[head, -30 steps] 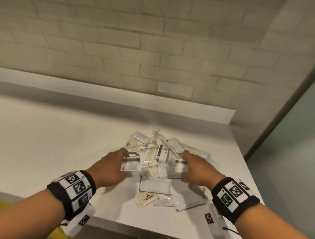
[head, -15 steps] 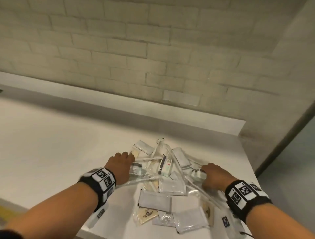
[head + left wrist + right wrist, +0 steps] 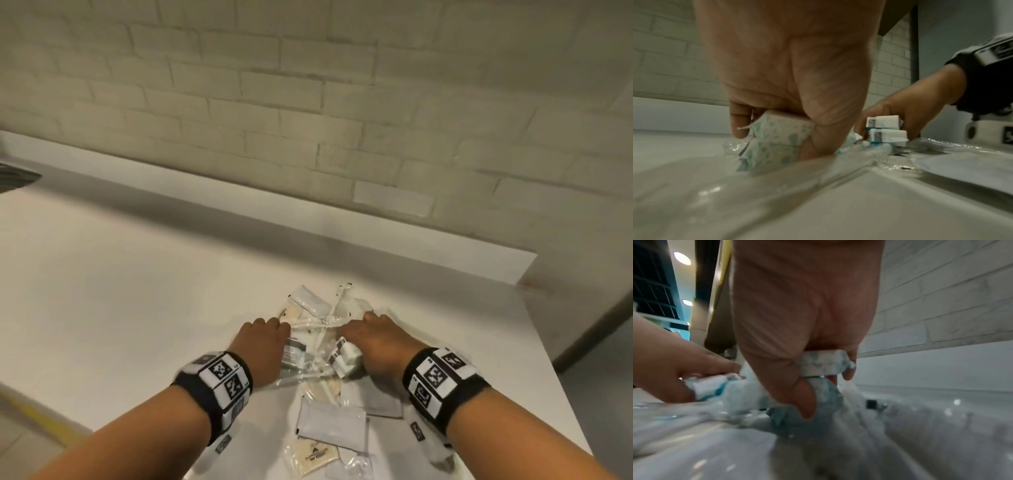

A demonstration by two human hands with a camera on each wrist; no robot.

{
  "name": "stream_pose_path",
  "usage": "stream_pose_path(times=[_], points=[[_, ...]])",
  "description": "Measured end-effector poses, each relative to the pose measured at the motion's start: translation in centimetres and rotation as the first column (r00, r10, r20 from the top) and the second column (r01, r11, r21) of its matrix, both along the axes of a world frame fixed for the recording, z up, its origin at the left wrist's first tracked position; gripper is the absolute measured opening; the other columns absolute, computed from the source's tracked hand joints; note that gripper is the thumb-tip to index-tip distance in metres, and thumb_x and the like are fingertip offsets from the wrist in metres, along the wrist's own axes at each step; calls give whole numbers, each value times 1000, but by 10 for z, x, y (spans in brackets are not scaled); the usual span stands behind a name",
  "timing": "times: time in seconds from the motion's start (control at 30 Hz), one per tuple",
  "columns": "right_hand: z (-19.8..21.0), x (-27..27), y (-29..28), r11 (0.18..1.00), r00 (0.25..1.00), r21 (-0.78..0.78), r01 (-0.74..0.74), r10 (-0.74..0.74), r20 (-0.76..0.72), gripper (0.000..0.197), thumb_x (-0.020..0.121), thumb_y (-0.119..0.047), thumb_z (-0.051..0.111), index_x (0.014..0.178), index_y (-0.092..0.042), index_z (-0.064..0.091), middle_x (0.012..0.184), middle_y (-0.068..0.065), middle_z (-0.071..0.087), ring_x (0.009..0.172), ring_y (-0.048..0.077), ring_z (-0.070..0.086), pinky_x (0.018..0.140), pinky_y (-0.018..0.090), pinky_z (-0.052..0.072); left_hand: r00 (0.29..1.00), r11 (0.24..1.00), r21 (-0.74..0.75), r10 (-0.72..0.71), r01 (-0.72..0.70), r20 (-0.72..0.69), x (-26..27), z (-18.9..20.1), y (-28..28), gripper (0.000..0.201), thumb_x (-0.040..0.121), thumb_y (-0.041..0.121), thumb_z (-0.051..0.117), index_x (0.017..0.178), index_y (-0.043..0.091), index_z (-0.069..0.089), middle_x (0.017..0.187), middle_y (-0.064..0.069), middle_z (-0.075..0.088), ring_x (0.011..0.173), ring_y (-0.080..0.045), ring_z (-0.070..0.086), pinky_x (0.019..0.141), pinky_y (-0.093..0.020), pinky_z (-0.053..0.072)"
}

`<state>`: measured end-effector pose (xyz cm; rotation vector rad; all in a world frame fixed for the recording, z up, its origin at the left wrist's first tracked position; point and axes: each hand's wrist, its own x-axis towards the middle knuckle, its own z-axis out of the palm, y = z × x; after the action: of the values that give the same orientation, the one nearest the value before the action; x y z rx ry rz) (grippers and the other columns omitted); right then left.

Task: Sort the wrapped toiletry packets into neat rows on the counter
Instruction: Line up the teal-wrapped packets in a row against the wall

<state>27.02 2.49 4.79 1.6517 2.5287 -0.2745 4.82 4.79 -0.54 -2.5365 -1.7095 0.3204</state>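
A loose pile of wrapped toiletry packets (image 3: 322, 373) lies on the white counter (image 3: 120, 301). My left hand (image 3: 274, 329) is at the pile's left and grips a white packet with a teal pattern (image 3: 294, 353) (image 3: 777, 129) between fingers and thumb. At the pile's right, my right hand (image 3: 356, 330) grips two small white boxes with teal stripes (image 3: 344, 358) (image 3: 885, 129) (image 3: 822, 363). Both hands hover low over clear wrappers (image 3: 320, 322). Flat grey sachets (image 3: 330, 425) and a beige packet (image 3: 313, 455) lie nearer to me.
A low white backsplash (image 3: 308, 219) and a brick wall (image 3: 274, 85) close the counter's far side. The counter ends just right of the pile at its right edge (image 3: 548, 342), and its front edge (image 3: 44, 401) is near my left forearm. Bare counter stretches to the left.
Both hands have moved forward and closer together over the pile. The right hand shifted left from the pile's right side and now grips the small white boxes. The left hand still holds its packet.
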Motion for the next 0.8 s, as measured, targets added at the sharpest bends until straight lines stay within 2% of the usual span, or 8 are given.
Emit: stream_pose_path(times=[0.1,0.23,0.3,0.4,0.5,0.57,0.7,0.8], points=[[-2,1,13,999,999,-22,38,-39,-34,63,83,-14,69,130,-47,46,109,-13,47,105,14,43,95,31,40,1000,998,-56,-22,23,18,-6,3,0,52,84,30,53,132,15,39,129,-6,48,112,-27,51,93,-37,40],[-5,-2,27,997,996,23,80,-80,26,48,79,-59,64,122,-49,45,100,-14,45,95,11,39,78,28,34,989,987,-160,-6,29,146,-29,14,7,51,80,33,56,128,20,43,122,-2,49,105,-24,55,86,-33,44],[4,0,35,990,988,-1,139,-139,70,45,75,-66,60,113,-43,49,99,-13,52,95,13,48,75,29,36,982,983,-180,11,23,190,-49,24,14,51,79,38,58,125,22,45,119,0,50,103,-22,56,82,-32,45],[36,-6,54,960,961,-52,276,-275,22,47,72,-46,71,112,-33,51,105,-4,64,91,18,62,72,30,48,980,983,-179,71,-37,185,-90,37,38,50,77,34,62,123,23,46,116,2,51,101,-19,56,77,-28,45],[58,-47,61,931,920,-81,355,-363,-148,46,68,-37,77,102,-32,48,92,-6,63,73,11,63,56,25,47,988,982,-160,118,-101,99,-127,39,60,52,77,27,65,124,20,45,119,-1,51,105,-21,56,81,-30,47],[49,-96,60,949,946,-135,285,-301,-123,46,69,-38,77,104,-29,48,90,-7,62,74,10,60,60,26,50,987,977,-174,141,-127,73,-145,33,69,52,77,27,65,124,19,45,120,-3,50,107,-23,56,81,-31,47],[7,-173,54,957,994,-271,103,-92,51,54,73,-27,71,121,-25,45,108,-1,62,86,18,56,72,31,50,973,962,-242,166,-125,158,-164,21,79,57,75,34,69,123,17,44,119,-6,49,104,-24,57,80,-32,49],[-11,-178,73,957,980,-237,169,-136,147,60,72,-16,69,126,-19,43,112,2,62,96,22,58,75,32,50,961,963,-260,138,-74,238,-172,16,80,62,70,35,75,121,18,43,117,-5,51,99,-23,58,77,-32,48]])
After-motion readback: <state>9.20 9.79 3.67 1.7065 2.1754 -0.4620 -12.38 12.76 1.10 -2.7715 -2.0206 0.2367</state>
